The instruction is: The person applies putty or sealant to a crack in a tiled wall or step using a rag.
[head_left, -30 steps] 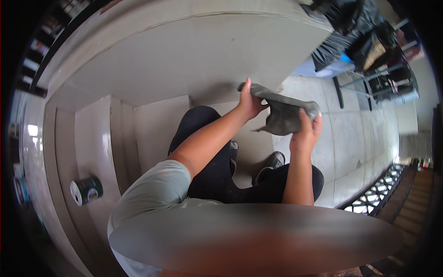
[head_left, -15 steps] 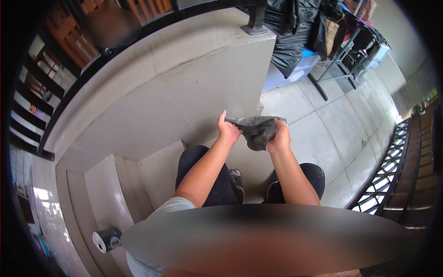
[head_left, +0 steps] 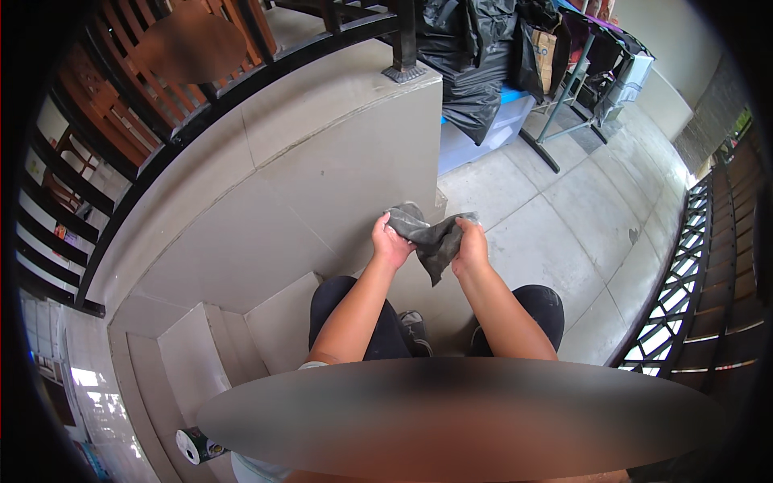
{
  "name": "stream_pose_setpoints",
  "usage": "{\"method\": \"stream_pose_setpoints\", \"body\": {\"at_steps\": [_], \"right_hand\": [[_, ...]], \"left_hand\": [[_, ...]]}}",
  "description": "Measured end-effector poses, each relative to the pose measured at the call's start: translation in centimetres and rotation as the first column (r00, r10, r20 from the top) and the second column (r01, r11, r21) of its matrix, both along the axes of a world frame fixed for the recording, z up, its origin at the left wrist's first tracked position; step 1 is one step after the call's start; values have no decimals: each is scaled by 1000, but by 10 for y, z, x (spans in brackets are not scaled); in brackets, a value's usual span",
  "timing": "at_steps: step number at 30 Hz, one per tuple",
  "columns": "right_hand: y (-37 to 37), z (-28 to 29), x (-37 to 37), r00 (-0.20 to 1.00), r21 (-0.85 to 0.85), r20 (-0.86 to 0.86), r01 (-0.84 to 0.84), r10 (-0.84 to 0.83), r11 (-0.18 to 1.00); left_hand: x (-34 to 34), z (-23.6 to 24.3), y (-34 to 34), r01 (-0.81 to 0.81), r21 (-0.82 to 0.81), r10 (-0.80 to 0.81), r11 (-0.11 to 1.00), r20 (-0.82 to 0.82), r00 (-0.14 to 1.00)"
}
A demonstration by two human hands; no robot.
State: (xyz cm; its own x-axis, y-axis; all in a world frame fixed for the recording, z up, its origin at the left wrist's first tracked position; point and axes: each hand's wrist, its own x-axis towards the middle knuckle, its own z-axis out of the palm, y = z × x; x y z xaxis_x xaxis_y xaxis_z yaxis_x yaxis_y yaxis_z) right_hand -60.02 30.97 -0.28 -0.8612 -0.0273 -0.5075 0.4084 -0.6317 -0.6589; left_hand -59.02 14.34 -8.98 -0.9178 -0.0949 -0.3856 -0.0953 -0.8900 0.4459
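A crumpled dark grey cloth (head_left: 436, 243) hangs between my two hands, in front of the low tiled wall. My left hand (head_left: 392, 243) grips its left end, thumb on top, with a fold of cloth sticking up beyond the fingers. At the other end my right hand (head_left: 470, 244) pinches the cloth near its upper corner. The middle of the cloth sags and comes to a point below. Under my arms show my dark-trousered knees and a dark shoe (head_left: 415, 332).
Tiled steps (head_left: 193, 346) rise on the left, with a dark green can (head_left: 196, 445) on one. A black railing (head_left: 274, 60) tops the wall (head_left: 338, 161). Black bags (head_left: 471, 68), a bluish plastic bin (head_left: 487, 137) and a metal rack (head_left: 560, 113) stand at the back. A dark gate (head_left: 684, 298) runs along the right.
The cloth has gone from stretched fairly wide to bunched and twisted, its lower point hanging further down. My hands are slightly closer together. The whole view has shifted a little.
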Motion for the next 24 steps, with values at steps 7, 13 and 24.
{"method": "stream_pose_setpoints", "body": {"at_steps": [7, 13, 24], "right_hand": [[-8, 2, 3, 999, 26, 12, -38, 37, 999], [-8, -35, -7, 993, -25, 77, -82, 84, 996], [-4, -15, 0, 997, 68, 33, -67, 65, 995]], "left_hand": [[-9, -19, -3, 170, -134, -109, 976, 375, 921], [-13, -45, -7, 111, -200, -23, 973, 395, 918], [-10, -37, 2, 287, -275, -197, 917, 314, 929]]}}
